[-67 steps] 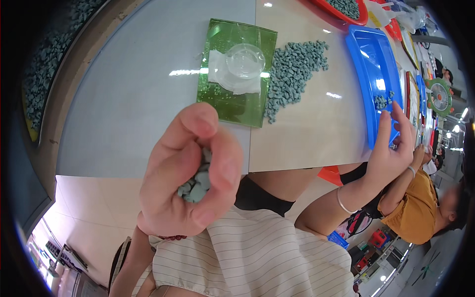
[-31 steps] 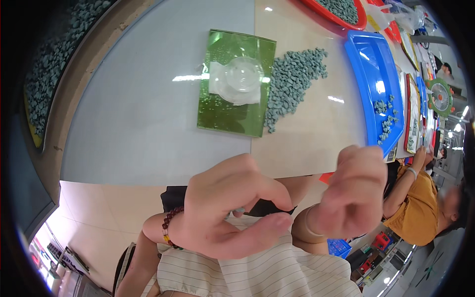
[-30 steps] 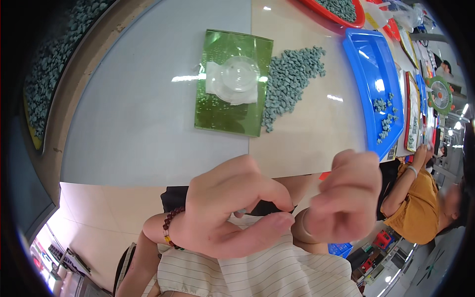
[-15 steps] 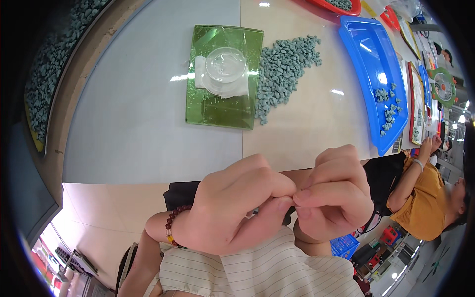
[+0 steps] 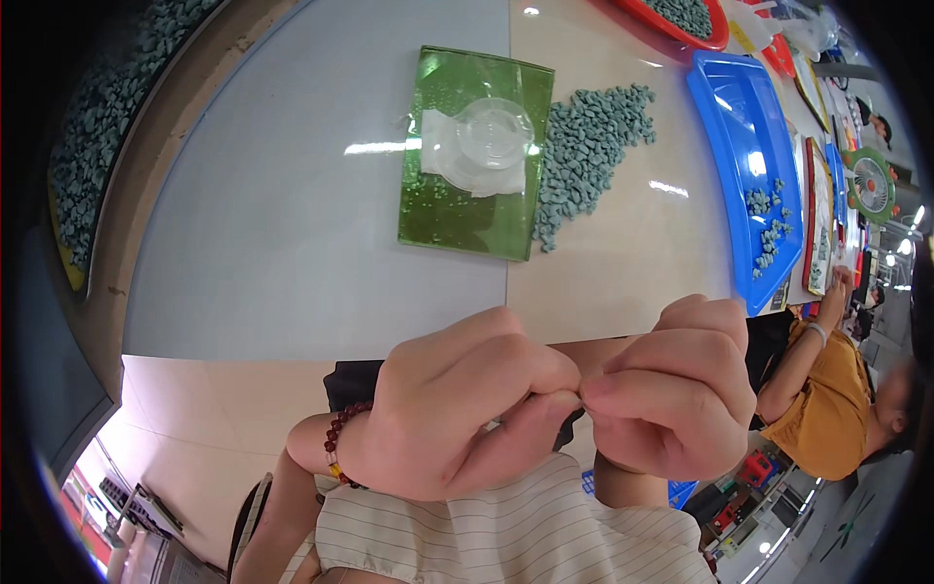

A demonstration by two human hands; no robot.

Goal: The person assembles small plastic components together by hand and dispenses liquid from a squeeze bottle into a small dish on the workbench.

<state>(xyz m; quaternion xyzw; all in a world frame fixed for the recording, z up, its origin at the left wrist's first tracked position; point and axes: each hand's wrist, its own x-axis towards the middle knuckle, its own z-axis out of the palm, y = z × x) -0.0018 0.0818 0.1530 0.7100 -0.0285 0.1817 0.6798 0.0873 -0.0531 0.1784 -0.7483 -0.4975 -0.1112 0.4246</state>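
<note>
In the head view, the left hand [image 5: 477, 399] was curled closed around a greenish stone [image 5: 493, 424], of which only a sliver showed, its thumb and forefinger pressed together at the tips. The right hand [image 5: 676, 389] was bunched too, thumb against forefinger, its tips meeting the left's in front of the table edge; whether anything was pinched there, I could not tell. Beyond them on the table lay a pile of stones [image 5: 593, 151], touching the right side of a green plate [image 5: 457, 229] that bore a clear round dish [image 5: 494, 131]. Further right, a blue tray [image 5: 725, 107] held some small stone clusters [image 5: 766, 238].
</note>
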